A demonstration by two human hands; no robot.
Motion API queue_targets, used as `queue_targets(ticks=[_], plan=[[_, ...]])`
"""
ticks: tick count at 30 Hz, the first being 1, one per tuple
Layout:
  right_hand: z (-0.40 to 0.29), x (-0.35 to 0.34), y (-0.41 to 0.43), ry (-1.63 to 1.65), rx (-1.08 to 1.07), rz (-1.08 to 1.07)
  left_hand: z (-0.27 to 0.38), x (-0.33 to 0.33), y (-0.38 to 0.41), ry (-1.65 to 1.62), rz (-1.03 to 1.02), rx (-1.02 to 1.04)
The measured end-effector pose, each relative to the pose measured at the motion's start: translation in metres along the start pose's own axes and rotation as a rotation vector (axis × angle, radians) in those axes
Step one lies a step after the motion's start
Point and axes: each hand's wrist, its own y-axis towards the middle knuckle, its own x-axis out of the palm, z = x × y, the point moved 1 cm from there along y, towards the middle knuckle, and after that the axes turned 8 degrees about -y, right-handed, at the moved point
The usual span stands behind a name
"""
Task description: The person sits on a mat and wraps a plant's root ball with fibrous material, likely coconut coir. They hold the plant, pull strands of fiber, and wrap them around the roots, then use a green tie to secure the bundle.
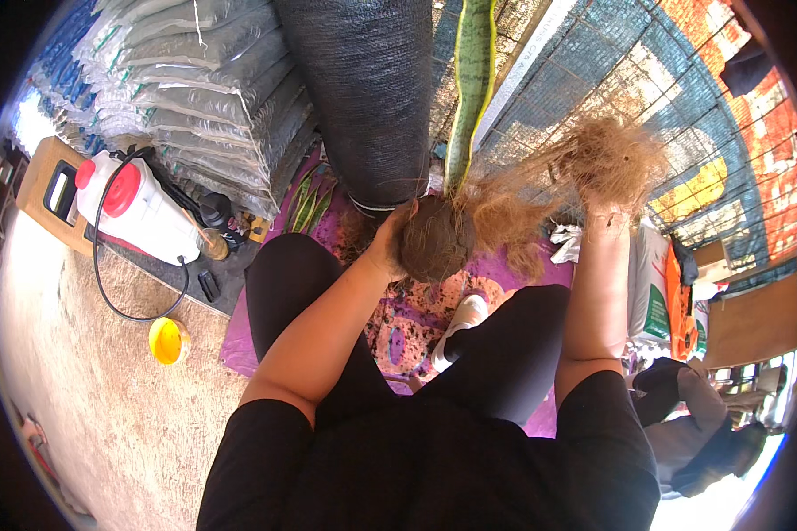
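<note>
My left hand (386, 247) grips the side of a dark, rounded root ball (436, 242) above the mat. From the ball rises a tall snake plant leaf (473, 86), green with yellow edges. My right hand (601, 199) is lifted to the right, clutching a tangled clump of brown coconut fibre (614, 159) that hides most of its fingers. Strands stretch from this clump back to more loose fibre (515, 216) beside the ball. Small snake plant leaves (311, 204) lie on the mat at the left.
Dark crumbs dot the purple patterned mat (398, 318). A black mesh roll (365, 99) stands ahead, beside stacked plastic bags (199, 113). Leftward are a white sprayer tank (147, 216) and yellow tub (169, 341). A wire mesh fence (611, 99) borders the right; another person (694, 425) sits behind.
</note>
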Motion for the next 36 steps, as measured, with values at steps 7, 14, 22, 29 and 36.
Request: queue_targets(ticks=[7, 14, 22, 29, 36], plan=[[0.069, 0.074, 0.002, 0.134, 0.124, 0.285, 0.004, -0.002, 0.001, 0.027, -0.025, 0.082], [0.09, 0.056, -0.007, 0.016, 0.307, 0.156, 0.013, -0.001, -0.001, 0.073, -0.053, 0.16], [0.046, 0.116, -0.026, 1.222, 0.129, 0.009, 0.015, -0.007, 0.001, 0.025, 0.011, 0.137], [-0.041, 0.142, -0.059, 2.515, 0.443, -0.249, 0.01, -0.002, 0.002, 0.014, 0.016, 0.133], [-0.119, 0.159, -0.083, 3.015, 0.782, -0.631, 0.011, 0.003, -0.001, 0.158, -0.223, 0.14]])
